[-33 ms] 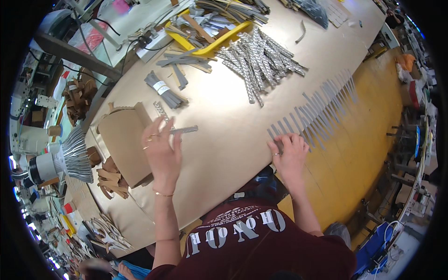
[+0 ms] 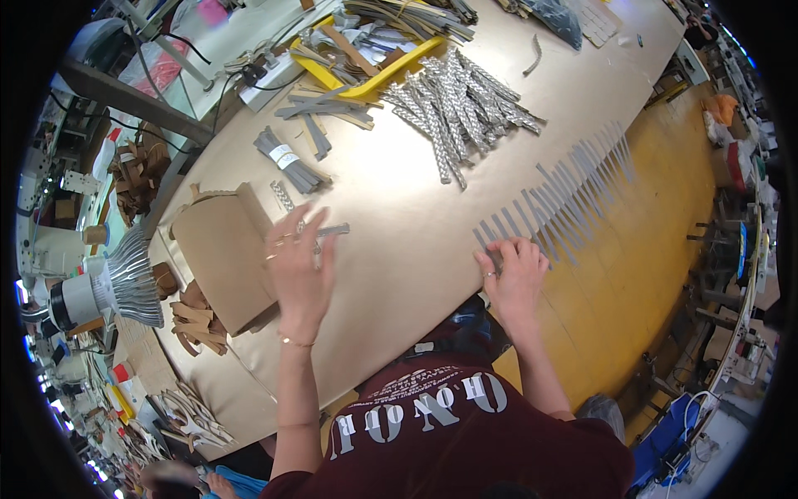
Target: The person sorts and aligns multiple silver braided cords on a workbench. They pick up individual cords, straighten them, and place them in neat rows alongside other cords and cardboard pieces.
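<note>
My left hand (image 2: pixel 298 274) is over the left part of the table, fingers spread and nothing held in them. Just beyond and partly behind its fingers lie a short silver braided strip (image 2: pixel 283 196) and a small grey strip (image 2: pixel 335 229). At the table's near right edge, my right hand (image 2: pixel 517 270) has its fingers curled and closed at the near end of a row of narrow grey strips (image 2: pixel 555 200). A bit of grey shows between thumb and fingers. The row's strips lie side by side, many jutting over the edge. A pile of silver braided strips (image 2: pixel 465 108) lies farther back.
Left of my left hand stands a brown cardboard box (image 2: pixel 220 249), with brown strips (image 2: pixel 198 320) beside it. A banded grey bundle (image 2: pixel 291 160) lies beyond. Farther back is a yellow tray (image 2: pixel 391 76) of strips. A ribbed metal lamp (image 2: pixel 133 279) is at far left.
My left hand has shifted slightly to the right, now covering part of the small grey strip. My right hand stays at the near end of the row.
</note>
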Tool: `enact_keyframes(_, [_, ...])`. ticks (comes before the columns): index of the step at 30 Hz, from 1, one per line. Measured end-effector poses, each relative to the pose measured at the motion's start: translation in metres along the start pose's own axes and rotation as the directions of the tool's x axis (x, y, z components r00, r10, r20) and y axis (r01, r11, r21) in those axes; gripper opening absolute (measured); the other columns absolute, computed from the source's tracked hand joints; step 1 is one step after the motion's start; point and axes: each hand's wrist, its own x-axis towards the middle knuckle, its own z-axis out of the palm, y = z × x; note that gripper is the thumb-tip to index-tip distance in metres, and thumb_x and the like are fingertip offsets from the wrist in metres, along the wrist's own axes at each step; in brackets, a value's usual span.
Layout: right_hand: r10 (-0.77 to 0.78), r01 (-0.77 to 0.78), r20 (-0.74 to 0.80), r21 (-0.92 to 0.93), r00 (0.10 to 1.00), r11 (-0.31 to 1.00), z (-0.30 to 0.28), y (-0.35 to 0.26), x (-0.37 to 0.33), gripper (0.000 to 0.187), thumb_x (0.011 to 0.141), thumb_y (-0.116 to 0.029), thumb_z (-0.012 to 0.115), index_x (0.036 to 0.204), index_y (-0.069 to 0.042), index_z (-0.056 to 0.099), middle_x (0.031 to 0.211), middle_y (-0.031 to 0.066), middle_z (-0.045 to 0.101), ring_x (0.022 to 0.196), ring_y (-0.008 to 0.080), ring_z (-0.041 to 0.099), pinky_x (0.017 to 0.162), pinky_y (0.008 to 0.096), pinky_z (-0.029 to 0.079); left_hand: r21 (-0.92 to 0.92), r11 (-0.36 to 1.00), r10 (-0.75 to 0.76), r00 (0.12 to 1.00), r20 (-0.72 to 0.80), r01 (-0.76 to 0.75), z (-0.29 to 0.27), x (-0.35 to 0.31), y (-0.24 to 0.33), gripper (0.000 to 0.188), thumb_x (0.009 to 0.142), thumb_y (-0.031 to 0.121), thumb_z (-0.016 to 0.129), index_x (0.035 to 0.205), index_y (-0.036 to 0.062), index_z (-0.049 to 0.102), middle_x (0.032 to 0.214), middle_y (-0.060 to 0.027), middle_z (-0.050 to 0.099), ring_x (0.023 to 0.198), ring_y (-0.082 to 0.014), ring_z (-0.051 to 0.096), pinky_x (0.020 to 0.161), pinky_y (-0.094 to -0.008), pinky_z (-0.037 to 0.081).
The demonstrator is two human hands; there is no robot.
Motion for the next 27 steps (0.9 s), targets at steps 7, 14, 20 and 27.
enact_keyframes(7, [0.046,-0.046,-0.008,0.024,0.999,0.999,0.001,-0.004,-0.003,0.017,0.087,-0.024,0.071,0.096,-0.010,0.067,0.096,0.0052,0.059,0.095,0.0245,0.055,0.088,0.0415,0.035,-0.425,0.904,-0.024,0.998,0.064,0.049,0.098,0.060,0.053,0.025,0.088,0.022,0.069,0.106,0.0045,0.070,0.113,-0.0128,0.064,0.107,-0.0302,0.058,0.094,-0.0425,0.041])
enact_keyframes(14, [0.095,-0.094,-0.023,0.062,0.995,0.994,0.004,-0.007,-0.011,0.018,0.088,-0.026,0.070,0.094,-0.011,0.066,0.096,0.0045,0.059,0.095,0.0232,0.056,0.088,0.0409,0.033,-0.268,0.954,-0.120,0.990,0.079,0.137,0.140,0.098,0.089,0.033,0.081,0.034,0.075,0.096,0.0050,0.072,0.099,-0.0088,0.065,0.106,-0.0255,0.056,0.090,-0.0411,0.037])
enact_keyframes(20, [0.108,-0.110,0.043,0.039,0.993,0.993,-0.003,-0.002,-0.014,0.020,0.089,-0.029,0.070,0.096,-0.011,0.065,0.095,0.0046,0.061,0.094,0.0229,0.056,0.088,0.0419,0.033,-0.508,0.786,-0.276,0.936,0.219,0.351,0.120,0.093,0.082,0.019,0.081,0.023,0.074,0.086,0.0055,0.070,0.090,-0.0084,0.066,0.080,-0.0225,0.062,0.073,-0.0393,0.046])
enact_keyframes(27, [0.087,-0.087,0.042,0.003,0.995,0.996,-0.007,0.002,-0.017,0.022,0.087,-0.030,0.071,0.094,-0.010,0.064,0.090,0.0027,0.062,0.091,0.0207,0.059,0.086,0.0406,0.033,-0.339,0.891,-0.304,0.951,0.052,0.303,0.057,-0.002,0.061,0.020,0.085,0.013,0.072,0.100,0.0017,0.065,0.082,-0.0077,0.064,0.055,-0.0130,0.053,0.052,-0.0290,0.044])
